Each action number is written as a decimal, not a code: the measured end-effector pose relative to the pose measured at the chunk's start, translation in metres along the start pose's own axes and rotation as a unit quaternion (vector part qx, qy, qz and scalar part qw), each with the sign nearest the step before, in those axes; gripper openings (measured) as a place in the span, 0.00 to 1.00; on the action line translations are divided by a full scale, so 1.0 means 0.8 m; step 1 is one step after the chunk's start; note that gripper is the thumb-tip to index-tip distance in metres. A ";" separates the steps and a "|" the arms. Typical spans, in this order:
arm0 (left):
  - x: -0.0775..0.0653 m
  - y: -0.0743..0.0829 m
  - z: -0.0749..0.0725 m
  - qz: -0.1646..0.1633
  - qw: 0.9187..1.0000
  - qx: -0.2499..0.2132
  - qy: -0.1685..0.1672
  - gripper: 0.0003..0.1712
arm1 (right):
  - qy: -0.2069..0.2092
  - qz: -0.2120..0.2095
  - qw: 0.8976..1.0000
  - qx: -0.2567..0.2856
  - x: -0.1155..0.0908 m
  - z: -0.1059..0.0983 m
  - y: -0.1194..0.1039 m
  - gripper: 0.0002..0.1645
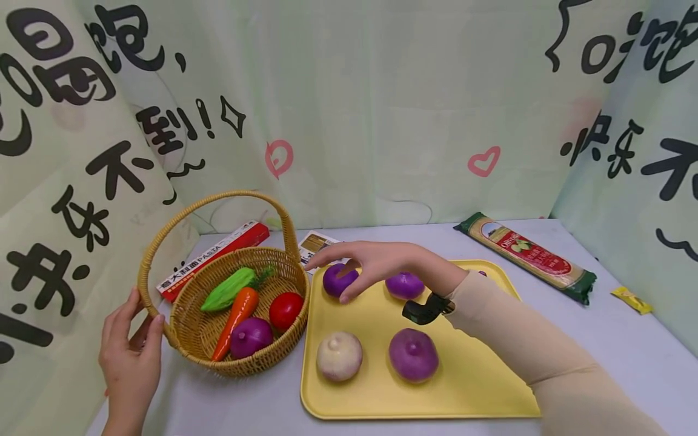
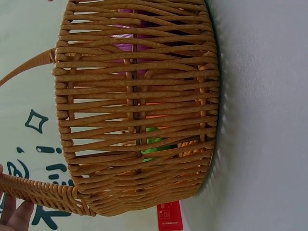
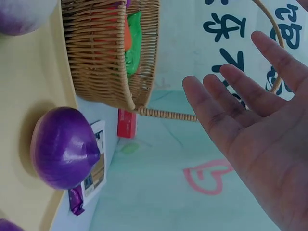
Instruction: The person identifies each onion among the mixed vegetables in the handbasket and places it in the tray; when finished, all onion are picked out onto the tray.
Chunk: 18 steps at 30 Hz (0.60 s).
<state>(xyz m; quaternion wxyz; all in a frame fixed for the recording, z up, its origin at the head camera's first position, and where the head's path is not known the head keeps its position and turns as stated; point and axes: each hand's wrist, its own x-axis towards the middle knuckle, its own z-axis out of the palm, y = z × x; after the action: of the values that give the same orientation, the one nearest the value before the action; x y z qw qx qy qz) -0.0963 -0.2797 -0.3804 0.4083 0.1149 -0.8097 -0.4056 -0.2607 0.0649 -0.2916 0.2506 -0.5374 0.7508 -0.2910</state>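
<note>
My left hand [image 1: 131, 357] grips the wicker basket [image 1: 256, 363] at the left foot of its hooped handle, thumb in front. Inside the basket lie a green ridged toy vegetable [image 1: 229, 289], a carrot [image 1: 237, 324], a tomato [image 1: 286, 310] and a purple onion [image 1: 251, 337]. Over the back left of the yellow tray [image 1: 371, 406], my right hand [image 1: 376, 263] hovers with fingers spread and nothing held. Just under it sits a dark purple onion [image 3: 65, 148], apart from the fingers. A white onion [image 1: 339, 356] and more purple onions [image 1: 413, 355] also stand on the tray.
Behind the basket lies a red pasta box [image 1: 218, 257]. A small printed card [image 1: 316, 244] is behind the tray. At the back right are a long green-ended pasta packet [image 1: 526, 254] and a small yellow sachet [image 1: 632, 300]. Printed curtains [image 1: 382, 121] enclose the table.
</note>
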 end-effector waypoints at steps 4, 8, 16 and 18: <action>0.000 0.001 0.000 -0.002 1.000 0.004 -0.002 0.38 | -0.002 -0.003 1.000 -0.020 0.013 0.001 -0.005 0.41; 0.000 0.002 -0.001 -0.002 1.000 0.007 -0.002 0.38 | -0.011 -0.024 0.999 -0.020 0.027 0.003 -0.011 0.40; 0.001 0.001 -0.001 -0.003 1.000 0.002 -0.003 0.38 | -0.038 -0.057 0.997 0.028 0.056 0.007 -0.020 0.39; 0.001 0.001 -0.001 -0.004 1.000 0.003 -0.003 0.38 | -0.042 -0.060 0.997 0.017 0.063 0.009 -0.021 0.39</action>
<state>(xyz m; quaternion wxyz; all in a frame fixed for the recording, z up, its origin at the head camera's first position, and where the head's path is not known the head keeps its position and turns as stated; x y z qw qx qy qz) -0.0961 -0.2800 -0.3792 0.4038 0.1181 -0.8117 -0.4050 -0.2595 0.0116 -0.2878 0.2734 -0.5890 0.7007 -0.2955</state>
